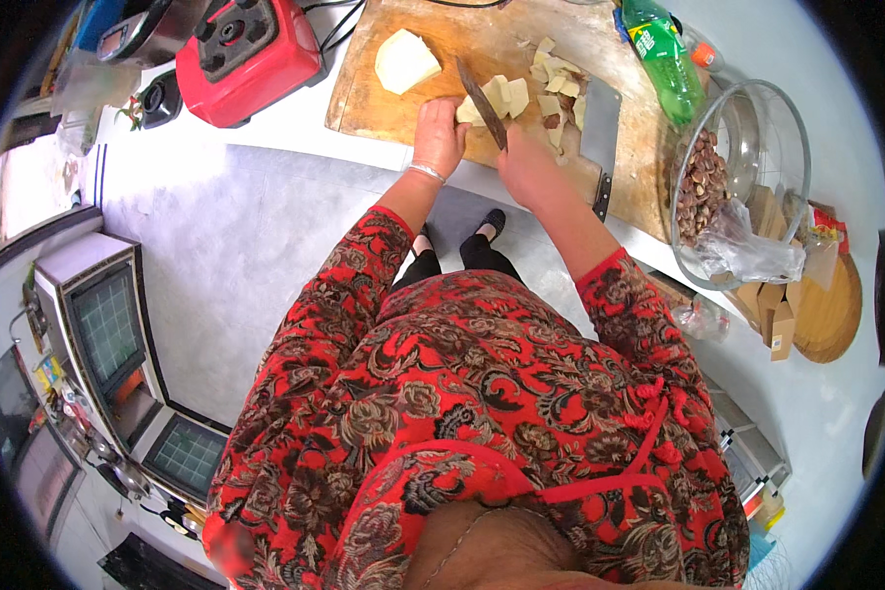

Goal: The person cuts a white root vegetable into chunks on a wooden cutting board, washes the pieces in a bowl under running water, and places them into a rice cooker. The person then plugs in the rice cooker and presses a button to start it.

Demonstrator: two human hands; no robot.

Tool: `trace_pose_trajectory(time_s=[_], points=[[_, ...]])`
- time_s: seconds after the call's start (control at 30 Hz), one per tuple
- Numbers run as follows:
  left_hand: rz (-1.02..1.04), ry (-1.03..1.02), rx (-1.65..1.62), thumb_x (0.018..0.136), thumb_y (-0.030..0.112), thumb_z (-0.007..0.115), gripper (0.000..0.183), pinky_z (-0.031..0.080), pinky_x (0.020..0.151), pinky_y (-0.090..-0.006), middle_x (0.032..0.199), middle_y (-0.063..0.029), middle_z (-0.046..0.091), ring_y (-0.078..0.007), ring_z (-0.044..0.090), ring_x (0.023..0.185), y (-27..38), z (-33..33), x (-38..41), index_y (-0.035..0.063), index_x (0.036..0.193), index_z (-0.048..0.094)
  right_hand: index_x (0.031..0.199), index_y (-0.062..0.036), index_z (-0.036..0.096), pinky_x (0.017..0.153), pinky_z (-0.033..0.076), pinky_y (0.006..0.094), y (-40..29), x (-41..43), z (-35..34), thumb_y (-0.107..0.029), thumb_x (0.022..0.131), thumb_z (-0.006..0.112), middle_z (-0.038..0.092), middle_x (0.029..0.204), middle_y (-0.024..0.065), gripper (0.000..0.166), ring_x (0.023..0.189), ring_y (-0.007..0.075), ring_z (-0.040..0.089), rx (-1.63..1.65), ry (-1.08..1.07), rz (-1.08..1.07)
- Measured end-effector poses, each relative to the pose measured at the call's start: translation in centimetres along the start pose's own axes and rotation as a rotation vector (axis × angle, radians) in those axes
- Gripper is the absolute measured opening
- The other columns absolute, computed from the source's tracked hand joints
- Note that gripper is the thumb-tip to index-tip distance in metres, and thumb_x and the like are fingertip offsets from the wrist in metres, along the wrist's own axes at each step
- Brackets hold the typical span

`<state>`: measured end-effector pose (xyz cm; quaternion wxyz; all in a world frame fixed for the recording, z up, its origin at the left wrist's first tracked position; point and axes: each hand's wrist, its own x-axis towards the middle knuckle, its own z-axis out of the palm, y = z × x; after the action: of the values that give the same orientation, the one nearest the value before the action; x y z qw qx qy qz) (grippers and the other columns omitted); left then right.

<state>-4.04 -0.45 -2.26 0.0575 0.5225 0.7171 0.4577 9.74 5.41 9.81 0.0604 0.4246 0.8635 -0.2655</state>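
Observation:
On a wooden cutting board (361, 96), my left hand (438, 139) steadies a pale peeled root vegetable piece (470, 112), its fingers against the left end. My right hand (531, 168) grips a knife with a dark, stained blade (481, 103), which slants across the pale pieces. Cut chunks (517, 98) lie just right of the blade. A larger pale peeled block (405, 62) rests farther back on the left. Strips of peel and scraps (558, 75) are scattered to the right. Beside them lies a cleaver (602, 118), its black riveted handle toward me.
A red appliance base (258, 74) stands left of the board. At right are a green plastic bottle (664, 63), a large clear glass bowl (804, 147) holding brown nuts (700, 184), a clear plastic bag (752, 247) and a round wooden board (830, 317). The counter's front edge runs below my hands.

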Motion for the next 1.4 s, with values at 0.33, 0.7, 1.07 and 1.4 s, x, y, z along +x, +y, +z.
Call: trace_pose_trajectory(time_s=[0.33,0.7,1.07,1.4], points=[[-0.010,0.032,0.016,0.069,0.000,0.069,0.042,0.041,0.083,-0.0425,0.096,-0.0175,0.055,-0.0365,0.050,0.093,-0.1,0.5,-0.2,0.0015,0.107,0.053,0.103,0.0016,0.050,0.076,0.048,0.0515,-0.4,2.0,-0.3,-0.017,0.089,0.048,0.062,0.087,0.0295,0.023,0.086,0.0450,0.060,-0.020,-0.127,0.088],[0.044,0.004,0.024,0.070,0.004,0.071,0.044,0.042,0.084,-0.0418,0.097,-0.0167,0.056,-0.0361,0.051,0.092,-0.1,0.3,0.1,0.0020,0.110,0.054,0.099,0.0003,0.049,0.073,0.047,0.0541,0.9,4.6,4.8,-0.020,0.089,0.049,0.062,0.086,0.0292,0.023,0.083,0.0447,0.061,0.102,0.092,0.064],[0.042,0.028,0.291,0.073,0.021,0.075,0.071,0.033,0.103,-0.0441,0.127,-0.0230,0.049,-0.0375,0.044,0.119,-2.1,-7.5,7.0,0.0003,0.132,0.040,0.095,-0.0008,0.048,0.071,0.047,0.0538,3.4,-1.4,5.3,-0.020,0.088,0.051,0.062,0.081,0.0271,0.021,0.079,0.0463,0.060,0.248,0.000,-0.081],[-0.147,-0.144,0.347,0.077,0.032,0.074,0.076,0.039,0.096,-0.0432,0.120,-0.0223,0.050,-0.0366,0.047,0.114,-0.5,-6.2,5.6,0.0022,0.137,0.036,0.098,-0.0012,0.046,0.070,0.048,0.0524,4.1,1.9,1.5,-0.020,0.089,0.050,0.062,0.080,0.0277,0.021,0.079,0.0452,0.061,0.291,0.065,-0.016]])
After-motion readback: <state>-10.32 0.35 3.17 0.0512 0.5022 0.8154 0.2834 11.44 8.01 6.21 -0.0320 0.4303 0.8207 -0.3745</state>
